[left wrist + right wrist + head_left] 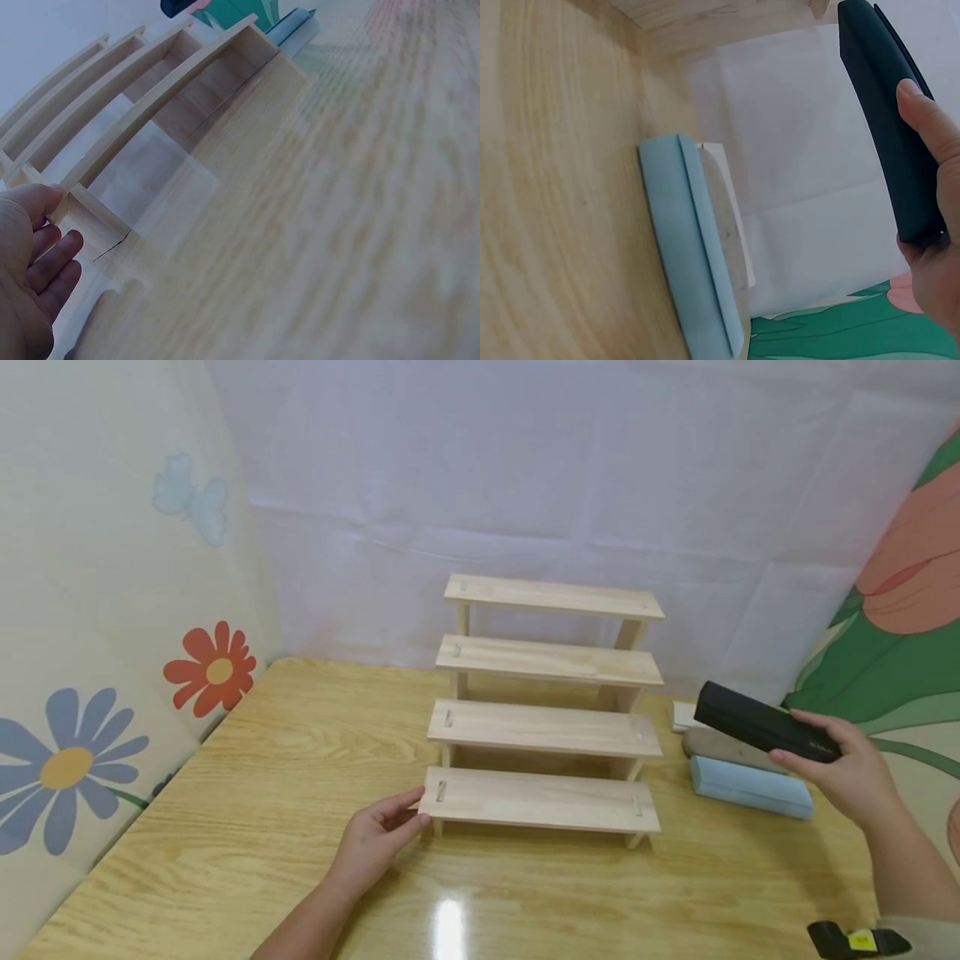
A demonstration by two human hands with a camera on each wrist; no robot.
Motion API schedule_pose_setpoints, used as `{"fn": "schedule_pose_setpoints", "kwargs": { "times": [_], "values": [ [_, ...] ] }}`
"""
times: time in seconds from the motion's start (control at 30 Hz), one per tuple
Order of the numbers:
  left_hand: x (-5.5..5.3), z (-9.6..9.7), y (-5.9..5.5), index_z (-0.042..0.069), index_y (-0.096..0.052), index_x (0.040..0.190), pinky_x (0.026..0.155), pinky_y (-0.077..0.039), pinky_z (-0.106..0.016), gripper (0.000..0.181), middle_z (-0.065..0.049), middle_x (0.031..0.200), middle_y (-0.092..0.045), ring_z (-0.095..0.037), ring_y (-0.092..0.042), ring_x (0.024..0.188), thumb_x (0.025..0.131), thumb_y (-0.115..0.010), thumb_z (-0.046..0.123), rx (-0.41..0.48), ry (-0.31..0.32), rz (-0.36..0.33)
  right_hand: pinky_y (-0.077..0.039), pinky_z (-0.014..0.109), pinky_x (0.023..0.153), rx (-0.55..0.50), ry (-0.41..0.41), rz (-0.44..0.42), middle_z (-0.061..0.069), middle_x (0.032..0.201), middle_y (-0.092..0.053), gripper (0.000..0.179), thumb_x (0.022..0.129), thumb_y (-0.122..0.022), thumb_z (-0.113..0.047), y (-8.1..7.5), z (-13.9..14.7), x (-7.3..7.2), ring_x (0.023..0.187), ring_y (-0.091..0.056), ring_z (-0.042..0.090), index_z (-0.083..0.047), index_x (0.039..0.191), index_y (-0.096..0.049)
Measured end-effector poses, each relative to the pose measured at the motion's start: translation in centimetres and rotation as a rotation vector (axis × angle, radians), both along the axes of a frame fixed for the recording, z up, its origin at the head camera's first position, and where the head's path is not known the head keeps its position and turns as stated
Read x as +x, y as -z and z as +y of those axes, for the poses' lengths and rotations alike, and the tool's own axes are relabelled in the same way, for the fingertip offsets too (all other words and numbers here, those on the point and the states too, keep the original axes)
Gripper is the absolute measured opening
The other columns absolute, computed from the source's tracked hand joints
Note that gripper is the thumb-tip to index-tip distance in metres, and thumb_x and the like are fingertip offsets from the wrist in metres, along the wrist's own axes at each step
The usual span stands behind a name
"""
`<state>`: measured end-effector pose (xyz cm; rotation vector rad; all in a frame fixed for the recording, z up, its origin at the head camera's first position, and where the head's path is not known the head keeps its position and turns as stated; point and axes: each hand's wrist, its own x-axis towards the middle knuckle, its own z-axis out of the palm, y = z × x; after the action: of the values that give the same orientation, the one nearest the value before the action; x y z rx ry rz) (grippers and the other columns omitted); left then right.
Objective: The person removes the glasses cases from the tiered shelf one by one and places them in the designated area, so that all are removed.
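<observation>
A four-tier wooden step rack (540,797) stands on the table, its shelves rising toward the back. My left hand (377,839) pinches the left end of the lowest shelf between thumb and fingers; in the left wrist view the thumb (34,201) lies at the shelf's corner. To the right of the rack, my right hand (847,768) holds a black glasses case (757,720) above the table, tilted, with its far end pointing left. Below it lie a light blue glasses case (750,787) and a grey-brown case (723,747), partly hidden by the black one.
A white item (682,716) lies behind the grey-brown case, mostly covered. The wood-grain table (300,760) extends left and in front of the rack. A white cloth (525,468) hangs behind, and flower-printed panels (112,610) stand at both sides.
</observation>
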<state>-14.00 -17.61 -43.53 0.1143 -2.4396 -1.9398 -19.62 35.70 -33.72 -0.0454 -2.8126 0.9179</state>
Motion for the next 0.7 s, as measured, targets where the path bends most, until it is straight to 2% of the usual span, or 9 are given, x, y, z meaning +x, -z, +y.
{"fn": "schedule_pose_setpoints", "kwargs": {
  "times": [0.17,0.43,0.67,0.7],
  "values": [
    [0.1,0.0,0.0,-0.002,-0.063,0.125,0.079,-0.055,-0.014,0.040,-0.020,0.119,-0.069,0.000,-0.066,0.087,0.087,-0.072,0.006,0.006,-0.001,0.005,-0.033,0.072,0.089,0.026,0.024,-0.021,0.039,0.149,-0.025,0.083,0.089,-0.071,-0.042,1.1,0.6,1.0,0.125,-0.029,0.062,-0.002,0.151,-0.033],
    [0.1,0.0,0.0,-0.002,-0.063,0.125,0.079,-0.055,-0.013,0.040,-0.021,0.120,-0.068,0.000,-0.066,0.087,0.087,-0.072,0.005,0.007,0.001,0.005,-0.033,0.064,0.089,-0.002,0.018,0.015,0.037,0.142,-0.035,0.079,0.087,-0.075,-0.032,3.3,1.5,2.7,0.122,-0.034,0.055,0.003,0.147,-0.037],
    [0.0,-0.1,0.0,-0.001,-0.063,0.126,0.080,-0.055,-0.014,0.041,-0.020,0.123,-0.067,0.000,-0.066,0.089,0.087,-0.072,0.007,0.013,0.009,-0.002,-0.030,0.071,0.094,-0.015,-0.006,0.008,0.041,0.141,-0.034,0.077,0.086,-0.076,-0.029,5.2,2.1,3.8,0.122,-0.032,0.060,0.007,0.144,-0.040],
    [0.0,-0.1,0.0,-0.001,-0.063,0.126,0.080,-0.055,-0.014,0.041,-0.020,0.123,-0.067,0.000,-0.066,0.089,0.087,-0.072,0.007,0.013,0.009,0.000,-0.032,0.068,0.094,-0.005,-0.007,0.014,0.038,0.141,-0.037,0.076,0.086,-0.077,-0.029,5.5,2.2,3.9,0.122,-0.034,0.057,0.006,0.143,-0.041]
  ]
}}
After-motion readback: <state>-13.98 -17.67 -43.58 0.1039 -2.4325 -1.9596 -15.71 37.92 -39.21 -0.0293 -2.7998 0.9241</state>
